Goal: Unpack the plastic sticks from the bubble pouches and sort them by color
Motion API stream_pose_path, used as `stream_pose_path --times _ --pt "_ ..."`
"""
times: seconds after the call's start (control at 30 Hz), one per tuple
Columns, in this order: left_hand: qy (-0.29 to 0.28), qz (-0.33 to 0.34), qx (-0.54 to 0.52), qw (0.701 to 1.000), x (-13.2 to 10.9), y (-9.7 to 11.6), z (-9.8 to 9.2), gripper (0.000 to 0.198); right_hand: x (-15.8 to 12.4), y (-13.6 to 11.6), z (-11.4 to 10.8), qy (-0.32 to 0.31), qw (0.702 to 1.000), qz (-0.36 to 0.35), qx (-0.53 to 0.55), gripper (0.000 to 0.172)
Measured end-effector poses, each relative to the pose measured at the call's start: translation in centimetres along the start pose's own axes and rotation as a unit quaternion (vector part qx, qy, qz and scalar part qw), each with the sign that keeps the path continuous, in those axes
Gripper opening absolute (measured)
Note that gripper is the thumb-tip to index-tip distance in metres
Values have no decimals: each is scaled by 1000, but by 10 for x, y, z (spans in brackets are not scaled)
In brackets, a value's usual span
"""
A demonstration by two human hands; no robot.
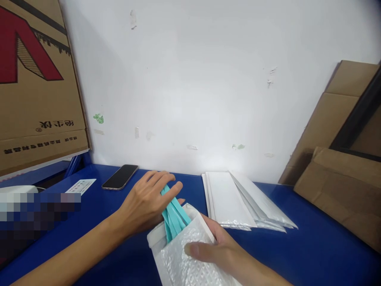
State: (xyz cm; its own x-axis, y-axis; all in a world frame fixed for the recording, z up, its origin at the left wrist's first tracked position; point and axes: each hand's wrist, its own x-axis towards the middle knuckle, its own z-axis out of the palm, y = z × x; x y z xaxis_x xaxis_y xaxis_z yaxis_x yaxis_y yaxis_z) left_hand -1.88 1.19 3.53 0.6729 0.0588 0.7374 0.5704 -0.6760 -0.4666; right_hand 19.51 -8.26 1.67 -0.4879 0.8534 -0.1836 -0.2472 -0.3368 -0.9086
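My left hand is closed round the upper end of a bundle of flat turquoise strips, whose exact kind I cannot make out. Their lower ends sit inside the mouth of a white bubble mailer. My right hand grips this mailer by its right side, thumb on the front and fingers behind. The mailer is tilted, its opening toward my left hand, and its bottom runs out of view.
Several white bubble mailers lie on the blue table near the wall. A phone and a printed card lie at left. Cardboard boxes stand at left; folded cardboard leans at right.
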Motion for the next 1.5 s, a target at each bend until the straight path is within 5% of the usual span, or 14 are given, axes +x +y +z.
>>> stream_pose_path --times 0.27,0.6,1.0,1.2,1.33,1.5 --pt "-35 -62 -22 997 -6 2 4 19 -4 -5 4 33 999 16 -15 83" --pt "-74 46 -111 990 -15 2 7 33 -2 -7 5 27 999 10 -17 76" --pt "-76 -142 -56 985 -11 5 11 47 -7 -13 7 113 994 -8 1 82" --pt "-68 -190 -120 972 -14 3 14 54 -19 -31 3 205 973 -104 0 72" --pt "-63 -242 -298 921 -6 12 1 30 -24 -38 -7 250 935 -243 -66 64" --pt "-101 -289 -522 796 -1 44 -20 45 -22 -30 -7 298 893 -311 -129 53"
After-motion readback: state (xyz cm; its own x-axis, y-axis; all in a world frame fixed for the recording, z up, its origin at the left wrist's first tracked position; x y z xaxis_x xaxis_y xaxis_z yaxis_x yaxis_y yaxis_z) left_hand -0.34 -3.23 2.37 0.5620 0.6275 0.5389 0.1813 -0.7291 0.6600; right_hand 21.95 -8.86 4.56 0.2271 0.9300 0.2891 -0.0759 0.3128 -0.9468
